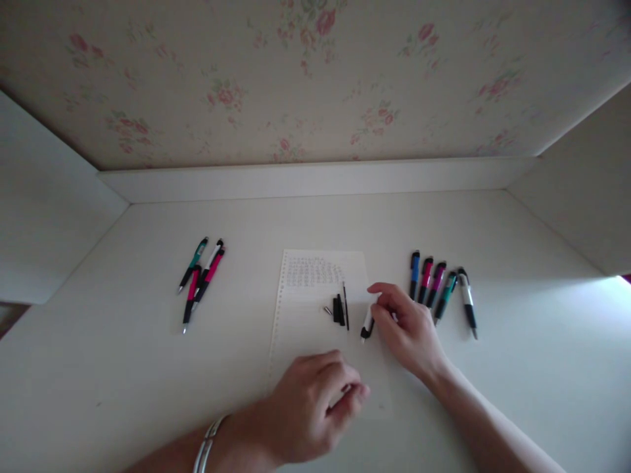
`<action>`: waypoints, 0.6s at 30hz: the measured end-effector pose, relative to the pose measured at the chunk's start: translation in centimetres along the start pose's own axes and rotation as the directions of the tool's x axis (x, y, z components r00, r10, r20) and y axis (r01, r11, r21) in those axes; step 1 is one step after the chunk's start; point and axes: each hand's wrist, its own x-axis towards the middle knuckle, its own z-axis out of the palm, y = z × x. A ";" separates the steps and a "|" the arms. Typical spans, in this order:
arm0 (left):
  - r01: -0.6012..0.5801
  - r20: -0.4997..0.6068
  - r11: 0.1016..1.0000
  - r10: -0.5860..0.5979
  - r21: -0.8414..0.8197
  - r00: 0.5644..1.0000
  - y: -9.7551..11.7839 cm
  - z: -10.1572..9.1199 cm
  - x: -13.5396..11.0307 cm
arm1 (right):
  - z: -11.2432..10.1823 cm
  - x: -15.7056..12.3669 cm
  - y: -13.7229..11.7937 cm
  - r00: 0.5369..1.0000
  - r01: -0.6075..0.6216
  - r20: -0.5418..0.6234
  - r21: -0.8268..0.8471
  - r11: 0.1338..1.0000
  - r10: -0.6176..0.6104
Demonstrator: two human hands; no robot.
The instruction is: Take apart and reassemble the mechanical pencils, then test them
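Within half-curled right hand (407, 328) — barrel (367, 321)

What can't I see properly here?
All in the head view:
Writing on the paper: too small to read.
White pen on the paper: partly covered by the right hand.
Inside of the left hand: hidden by its curled fingers.
Right forearm: cut off by the bottom edge.

- Ahead of us rises a pale wall (177, 39), patterned with sprays of pink and red flowers (325, 23) and muted green leaves.
- Along its foot we see a plain white strip (315, 180), meeting the white tabletop (123, 368).
- A pale left panel (44, 190) and a greyer right panel (582, 177) flank us.
- We find the light soft, brightest on the tabletop's far right.
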 end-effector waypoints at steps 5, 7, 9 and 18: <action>0.247 -0.159 0.945 -0.283 -0.215 0.946 -0.6 0.2 0.2 | 0.5 -1.5 -1.8 0.990 0.056 0.112 0.211 0.976 -0.081; 0.295 -0.114 0.911 -0.339 -0.288 0.934 -0.9 0.5 0.3 | 0.8 -2.1 -2.3 0.975 0.073 0.183 0.282 0.957 -0.128; 0.310 -0.071 0.886 -0.354 -0.344 0.933 -1.1 0.6 0.2 | 1.1 -2.4 -2.3 0.962 0.055 0.235 0.338 0.940 -0.140; 0.160 -0.216 0.971 -0.197 -0.179 0.956 -0.7 0.8 -1.8 | 2.2 -0.1 -2.4 0.957 0.282 0.085 -0.061 0.958 -0.276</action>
